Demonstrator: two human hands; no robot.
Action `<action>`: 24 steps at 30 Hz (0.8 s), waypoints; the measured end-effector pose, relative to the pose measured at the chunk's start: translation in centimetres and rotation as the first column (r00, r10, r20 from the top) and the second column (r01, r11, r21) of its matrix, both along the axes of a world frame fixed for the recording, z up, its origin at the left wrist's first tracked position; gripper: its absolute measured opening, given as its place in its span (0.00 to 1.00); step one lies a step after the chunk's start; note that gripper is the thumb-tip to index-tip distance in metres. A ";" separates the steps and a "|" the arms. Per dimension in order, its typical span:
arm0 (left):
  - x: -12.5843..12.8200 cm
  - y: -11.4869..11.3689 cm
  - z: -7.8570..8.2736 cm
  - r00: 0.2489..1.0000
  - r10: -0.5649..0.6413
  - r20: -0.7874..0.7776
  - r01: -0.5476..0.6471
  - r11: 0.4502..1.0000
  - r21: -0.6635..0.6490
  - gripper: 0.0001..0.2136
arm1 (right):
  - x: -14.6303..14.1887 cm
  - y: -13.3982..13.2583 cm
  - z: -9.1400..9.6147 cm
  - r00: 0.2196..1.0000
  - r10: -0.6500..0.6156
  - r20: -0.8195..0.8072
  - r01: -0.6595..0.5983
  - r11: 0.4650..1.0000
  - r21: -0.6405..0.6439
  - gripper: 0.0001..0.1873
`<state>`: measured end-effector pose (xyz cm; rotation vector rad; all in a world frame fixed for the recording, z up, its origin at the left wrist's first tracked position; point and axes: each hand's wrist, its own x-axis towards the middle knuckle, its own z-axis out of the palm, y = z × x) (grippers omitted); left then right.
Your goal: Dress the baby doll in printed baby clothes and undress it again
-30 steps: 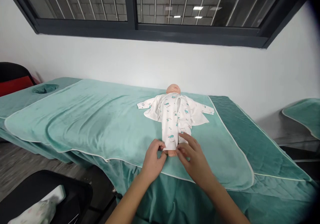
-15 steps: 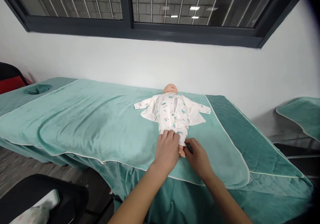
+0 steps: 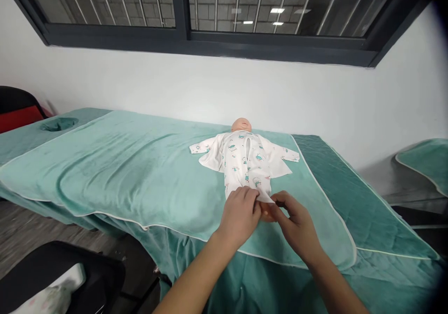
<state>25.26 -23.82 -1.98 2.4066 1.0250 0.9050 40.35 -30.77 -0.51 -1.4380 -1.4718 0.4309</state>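
Note:
A baby doll (image 3: 241, 124) lies on its back, dressed in a white printed baby outfit (image 3: 238, 160) with both sleeves spread wide. Its front shows a narrow gap at the chest. My left hand (image 3: 241, 213) is closed over the lower end of the outfit, fingers curled on the cloth by the doll's leg. With thumb and forefinger, my right hand (image 3: 296, 220) pinches the hem, pulling its corner out to the right. Between my hands the doll's bare foot (image 3: 268, 213) shows below the hem. My left fingertips are partly hidden.
Underneath lies a light green blanket (image 3: 140, 164) on a darker green massage bed (image 3: 329, 178) with a face hole at left. A wall and a dark window frame (image 3: 210, 43) stand behind. A black chair (image 3: 101, 272) at lower left bears a white item.
My right hand has moved right and drawn the outfit's hem outward, stretching it away from the foot. My left hand has shifted slightly right; the view has shifted slightly too.

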 end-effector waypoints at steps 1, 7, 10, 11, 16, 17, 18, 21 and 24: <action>-0.1 -0.1 -0.3 1.000 -0.008 0.000 0.008 1.000 0.030 0.08 | 0.2 -0.1 -0.2 0.999 0.004 0.046 -0.005 1.000 0.013 0.07; -1.2 -2.2 -1.1 0.996 -0.080 -0.029 0.084 0.979 0.186 0.08 | 1.9 -2.4 -3.3 0.979 0.037 0.202 -0.038 0.999 0.004 0.03; -2.0 -3.1 -1.1 0.981 -0.159 -0.108 0.181 0.956 0.231 0.07 | 2.8 -3.4 -4.8 0.975 0.116 0.189 -0.100 0.991 -0.093 0.04; -2.3 -3.1 -1.2 0.981 -0.179 -0.080 0.193 0.955 0.227 0.07 | 3.1 -3.5 -5.2 0.973 0.145 0.179 -0.123 0.984 -0.129 0.05; -4.2 1.7 -2.9 0.953 0.076 0.294 -0.119 0.985 0.128 0.11 | 5.4 -0.9 -6.5 0.977 0.012 0.212 0.006 0.997 -0.082 0.07; -4.6 3.3 -3.3 0.941 0.147 0.303 -0.187 0.977 0.105 0.12 | 5.7 0.3 -6.6 0.967 -0.060 0.249 0.067 0.998 -0.018 0.07; -4.8 4.7 -3.7 0.940 0.186 0.286 -0.217 0.973 0.081 0.13 | 5.8 1.6 -6.8 0.949 -0.112 0.295 0.106 0.994 0.039 0.09; -4.8 8.0 -4.3 0.921 0.227 0.315 -0.202 0.973 -0.112 0.14 | 5.5 5.8 -7.1 0.890 -0.101 0.445 0.053 0.992 0.118 0.19; -4.3 9.2 -3.9 0.868 0.257 0.424 -0.065 0.906 -0.417 0.16 | 5.1 9.1 -7.2 0.839 -0.056 0.541 -0.015 0.992 0.126 0.25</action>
